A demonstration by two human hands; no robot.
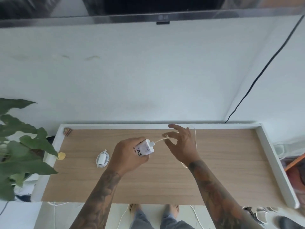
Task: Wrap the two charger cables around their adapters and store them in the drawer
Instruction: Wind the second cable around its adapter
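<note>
- Above the middle of the wooden drawer bottom (148,182), the left hand (127,156) grips a white adapter (145,148), fingers curled round it.
- At the adapter's 2 o'clock, the right hand (181,144) pinches its thin cable (160,140) between thumb and forefinger; the other fingers are spread.
- The cable loops on past the right hand at 3 o'clock and trails under the wrist.
- At the left hand's 9 o'clock, a second adapter (102,158) lies on the wood, its cable already wound round it.
- A leafy plant (21,146) stands beyond the drawer's white rim at 9 o'clock.
</note>
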